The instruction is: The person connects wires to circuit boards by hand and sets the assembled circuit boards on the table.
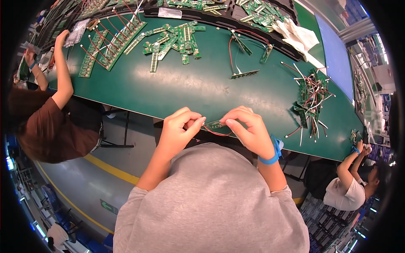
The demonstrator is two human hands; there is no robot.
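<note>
Close to my body, at the table's front edge, a small green circuit board (214,125) is held up between my two hands. My right hand (249,127), with a blue wrist strap (273,152), pinches the board's right end between thumb and fingers. At the board's left end, my left hand (182,125) is closed in a pinch on a wire end with a small light connector. A red wire (217,133) hangs in a curve below the board. Fingers partly cover both ends of the board.
Loose circuit boards (184,42) lie in a pile on the green table (168,90). Wired boards (312,99) are heaped at the right, and joined boards (244,74) lie ahead. Black trays (194,17) stand behind. Co-workers sit left (59,126) and right (344,194).
</note>
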